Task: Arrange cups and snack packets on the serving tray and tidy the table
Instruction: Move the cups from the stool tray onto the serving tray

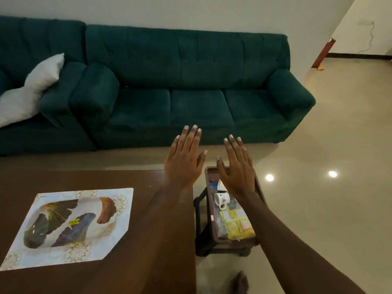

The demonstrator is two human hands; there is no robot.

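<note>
spread flat, holding nothing: left hand, right hand. beneath the right: one tray, one cup, yellow packets, count unclear.

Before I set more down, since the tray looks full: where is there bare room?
Bare table lies beyond the mat, and between mat and the table's right edge, though the arm of the left hand crosses there. The tray is crowded: cup and packets fill it; the right hand hides its far end.
</note>
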